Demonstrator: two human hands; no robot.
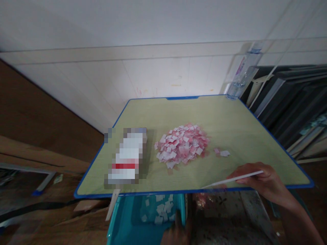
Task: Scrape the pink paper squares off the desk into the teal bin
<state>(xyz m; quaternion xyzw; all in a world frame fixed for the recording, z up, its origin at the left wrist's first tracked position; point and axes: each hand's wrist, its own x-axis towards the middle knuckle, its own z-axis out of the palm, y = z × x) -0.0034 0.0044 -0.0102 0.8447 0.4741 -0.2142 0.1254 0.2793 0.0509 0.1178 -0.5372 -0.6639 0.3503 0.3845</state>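
My right hand (265, 178) is closed on a thin white strip (237, 177) at the near right edge of the table. The strip's tapered end points left, just above the blue rim; its exact kind does not show. Low in the picture, my left hand (176, 234) is dim and cut off by the frame, one finger pointing forward over the right side of a teal tray (120, 224). Small white paper squares (162, 211) lie in that tray. On the table sits a heap of pink and white paper squares (182, 144), with a few loose pieces (224, 153) to its right.
The blue-edged folding table (217, 112) stands against a white wall. A pixelated phone-like object (127, 156) lies on its left side. At the back right corner is a clear plastic bottle (238, 81), with dark flat panels (288, 95) stacked beyond.
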